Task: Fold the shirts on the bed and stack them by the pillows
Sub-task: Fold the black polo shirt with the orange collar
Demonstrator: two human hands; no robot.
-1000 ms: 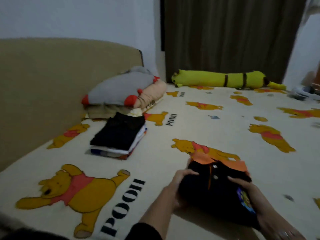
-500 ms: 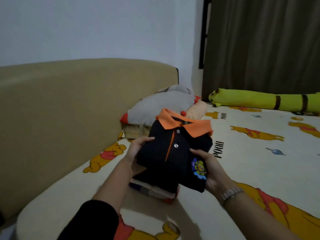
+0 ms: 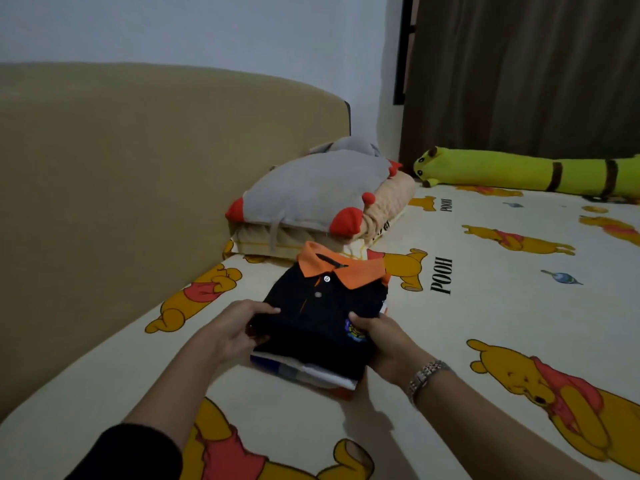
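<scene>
A folded black polo shirt (image 3: 322,306) with an orange collar and a small chest badge lies on top of the stack of folded shirts (image 3: 304,374), just in front of the pillows (image 3: 311,199). My left hand (image 3: 235,329) grips its near left edge, thumb on top and fingers underneath. My right hand (image 3: 381,341) grips the near right edge beside the badge, thumb on top. White, blue and orange edges of the lower shirts show under the polo.
The bed sheet (image 3: 485,306) is cream with yellow bear prints. A tan headboard (image 3: 138,168) runs along the left. A long yellow plush bolster (image 3: 526,173) lies at the far side under dark curtains (image 3: 519,71). A watch sits on my right wrist.
I lifted the folded polo from the middle of the bed, carried it left toward the pillows, and lowered it onto the stack of shirts. Both hands kept their hold throughout.
</scene>
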